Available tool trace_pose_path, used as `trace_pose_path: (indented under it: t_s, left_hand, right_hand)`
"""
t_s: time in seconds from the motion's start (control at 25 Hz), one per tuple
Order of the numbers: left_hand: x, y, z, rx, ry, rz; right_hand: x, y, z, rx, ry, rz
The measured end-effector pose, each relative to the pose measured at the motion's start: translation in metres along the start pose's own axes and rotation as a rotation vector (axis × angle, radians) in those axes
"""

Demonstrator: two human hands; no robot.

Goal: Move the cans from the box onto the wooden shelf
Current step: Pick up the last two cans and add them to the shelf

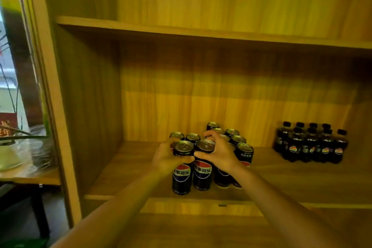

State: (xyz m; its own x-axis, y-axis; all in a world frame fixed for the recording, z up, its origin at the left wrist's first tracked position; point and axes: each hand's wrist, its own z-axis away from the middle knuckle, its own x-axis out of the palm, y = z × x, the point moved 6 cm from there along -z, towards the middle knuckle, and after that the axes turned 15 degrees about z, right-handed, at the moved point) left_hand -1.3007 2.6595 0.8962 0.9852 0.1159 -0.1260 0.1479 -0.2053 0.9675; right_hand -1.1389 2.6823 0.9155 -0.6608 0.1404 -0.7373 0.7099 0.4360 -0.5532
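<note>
Both my hands reach into the wooden shelf (124, 169), each gripping one tall black cola can near its top. My left hand (166, 159) holds the left front can (181, 179); my right hand (219, 153) holds the right front can (202, 175). The two cans stand side by side, touching, close to the shelf's front edge. Behind them stands a cluster of several more black cans (237, 140), partly hidden by my right hand. The box is out of sight.
A pack of small dark bottles (311, 145) sits at the right of the same shelf. An upper shelf board (181, 30) runs overhead. Left of the cabinet wall is a table (30, 177) with plastic-wrapped items and a plant.
</note>
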Motion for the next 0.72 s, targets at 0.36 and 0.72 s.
trace_pose_path:
  t_s: [0.36,0.72]
  left_hand:
    - [-0.007,-0.043,-0.029,-0.049,0.025,-0.038]
    - [-0.010,-0.050,-0.044,-0.017,0.025,0.003]
  right_hand:
    - [0.041,0.024,-0.024,-0.032,-0.133,-0.067]
    - [0.062,0.028,-0.035,-0.072,-0.067,0.052]
